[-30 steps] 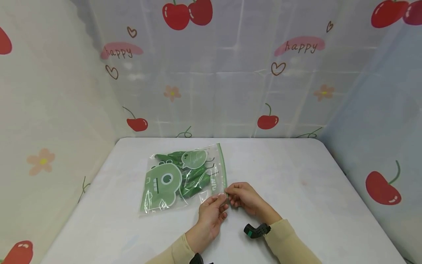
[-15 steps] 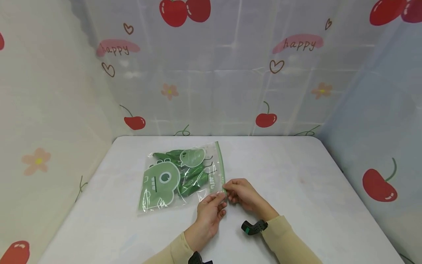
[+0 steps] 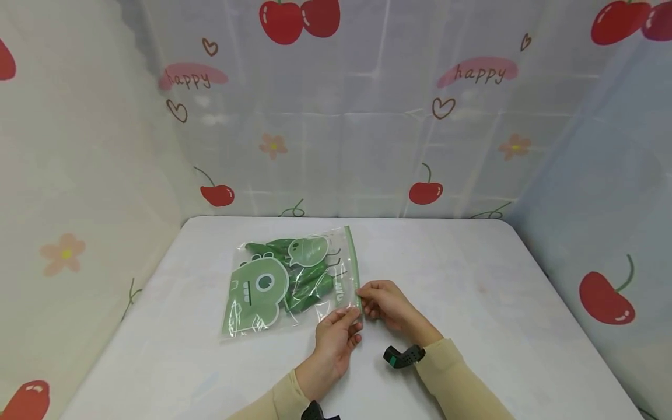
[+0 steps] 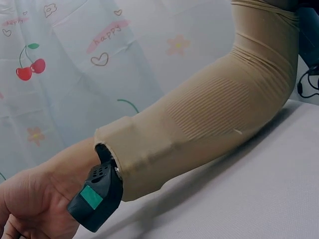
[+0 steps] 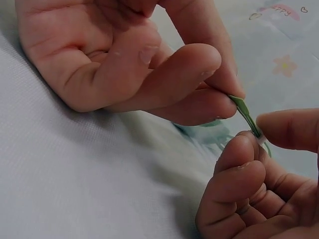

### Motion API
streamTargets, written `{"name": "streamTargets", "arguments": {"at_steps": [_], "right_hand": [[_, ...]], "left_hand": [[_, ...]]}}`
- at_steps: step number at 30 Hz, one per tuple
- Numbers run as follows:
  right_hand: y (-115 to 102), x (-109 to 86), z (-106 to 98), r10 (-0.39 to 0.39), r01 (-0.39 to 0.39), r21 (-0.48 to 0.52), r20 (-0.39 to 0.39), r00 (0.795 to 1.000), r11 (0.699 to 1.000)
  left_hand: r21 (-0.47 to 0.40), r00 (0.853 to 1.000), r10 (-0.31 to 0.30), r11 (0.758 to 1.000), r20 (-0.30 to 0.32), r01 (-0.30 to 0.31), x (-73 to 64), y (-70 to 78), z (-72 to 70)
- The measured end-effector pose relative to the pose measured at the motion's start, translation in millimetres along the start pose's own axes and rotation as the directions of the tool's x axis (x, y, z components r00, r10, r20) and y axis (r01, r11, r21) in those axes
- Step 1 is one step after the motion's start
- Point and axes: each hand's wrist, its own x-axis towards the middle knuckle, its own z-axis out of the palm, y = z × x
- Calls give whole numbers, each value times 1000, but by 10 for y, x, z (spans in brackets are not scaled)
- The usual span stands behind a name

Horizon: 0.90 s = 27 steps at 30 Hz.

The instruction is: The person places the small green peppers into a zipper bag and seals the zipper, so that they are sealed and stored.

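A clear zip-top bag [image 3: 320, 309] printed with green dinosaurs lies flat left of the table's middle. Through its plastic show several green peppers [image 3: 310, 293], stems facing the green zip edge [image 3: 353, 256] on the right. My left hand [image 3: 332, 341] pinches the near corner of that edge. Just farther along, thumb and fingers of my right hand [image 3: 387, 306] pinch the green strip [image 5: 244, 110]; the right wrist view shows a small gap between the two grips. The left wrist view catches part of my left palm [image 4: 42, 196], fingers cut off.
A white table [image 3: 472, 326] carries the bag. Cherry-printed sheets [image 3: 336, 134] rise behind it and at both sides. Black wrist devices [image 3: 403, 357] sit below both hands. A dark cable [image 4: 301, 89] hangs at the right of the left wrist view.
My right hand has slid a little way along the zip edge, away from the near corner. The left hand keeps its pinch there, and the bag stays in place.
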Motion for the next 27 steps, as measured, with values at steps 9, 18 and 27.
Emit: {"name": "streamTargets", "arguments": {"at_steps": [9, 18, 27], "right_hand": [[-44, 67, -5, 13, -13, -5, -26, 1000, 1000], [-47, 163, -7, 15, -13, 26, -67, 998, 1000], [-37, 238, -14, 22, -20, 30, -72, 997, 999]], "left_hand": [[5, 1000, -2, 1000, -1, 2, -4, 1, -10], [7, 1000, -3, 1000, 4, 3, -17, 6, -7], [7, 1000, -1, 1000, 6, 1, 9, -21, -19]]}}
